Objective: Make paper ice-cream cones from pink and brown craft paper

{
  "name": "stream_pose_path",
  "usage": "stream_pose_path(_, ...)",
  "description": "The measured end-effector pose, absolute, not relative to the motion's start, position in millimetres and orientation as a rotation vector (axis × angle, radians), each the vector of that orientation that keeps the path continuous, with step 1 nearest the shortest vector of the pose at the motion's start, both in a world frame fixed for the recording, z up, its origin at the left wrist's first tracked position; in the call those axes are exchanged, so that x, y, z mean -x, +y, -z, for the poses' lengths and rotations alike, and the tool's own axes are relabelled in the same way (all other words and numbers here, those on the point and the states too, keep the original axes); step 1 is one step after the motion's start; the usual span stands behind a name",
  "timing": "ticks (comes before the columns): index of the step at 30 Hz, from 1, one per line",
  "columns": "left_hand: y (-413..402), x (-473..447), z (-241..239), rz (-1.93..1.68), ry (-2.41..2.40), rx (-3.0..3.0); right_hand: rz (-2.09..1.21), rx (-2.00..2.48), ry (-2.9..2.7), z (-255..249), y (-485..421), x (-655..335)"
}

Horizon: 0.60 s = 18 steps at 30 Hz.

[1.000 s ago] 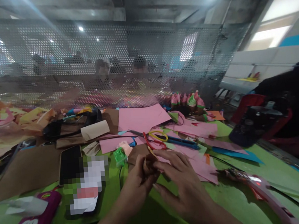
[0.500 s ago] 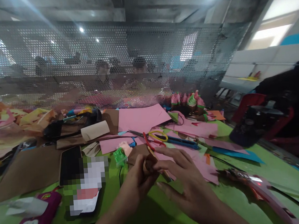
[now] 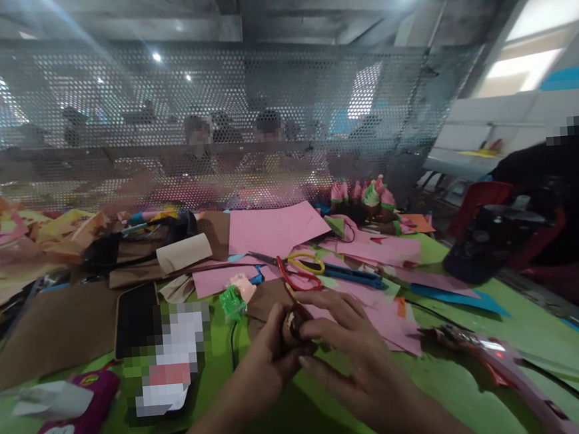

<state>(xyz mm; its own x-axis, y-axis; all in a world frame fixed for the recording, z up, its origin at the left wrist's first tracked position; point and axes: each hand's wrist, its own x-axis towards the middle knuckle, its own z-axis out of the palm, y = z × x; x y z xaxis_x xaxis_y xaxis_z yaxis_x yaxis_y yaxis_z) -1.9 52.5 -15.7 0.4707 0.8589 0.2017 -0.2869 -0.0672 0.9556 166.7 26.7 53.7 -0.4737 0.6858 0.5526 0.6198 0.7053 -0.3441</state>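
Note:
A small brown rolled piece (image 3: 292, 324) with a pale patch at its end is between my hands, low over the green table. My left hand (image 3: 268, 362) is closed around it from the left. From the right, my right hand (image 3: 364, 361) grips its edge with thumb and forefinger, the other fingers stretched over it. Its lower part is hidden by my fingers. Just behind lies a brown sheet (image 3: 266, 302), and red-and-yellow-handled scissors (image 3: 301, 273) rest on pink sheets (image 3: 275, 228).
Two phones (image 3: 136, 323) and a purple power strip (image 3: 60, 429) lie on the left. A pink glue gun (image 3: 506, 357) with a cord is at right. Green clips (image 3: 233, 303), a blue cutter (image 3: 354, 275) and finished pink-and-green pieces (image 3: 373, 197) sit farther back, before a perforated screen (image 3: 161, 120).
The brown piece has turned so that its pale patch shows. My right fingers have closed in on it, and my left hand has shifted slightly.

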Motion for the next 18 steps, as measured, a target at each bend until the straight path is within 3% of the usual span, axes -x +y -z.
stream_pose_path(18,55.5,6.4,24.8,-0.974,0.661,-1.453,-0.078,1.024,-2.282,-50.8,28.0,-164.5)
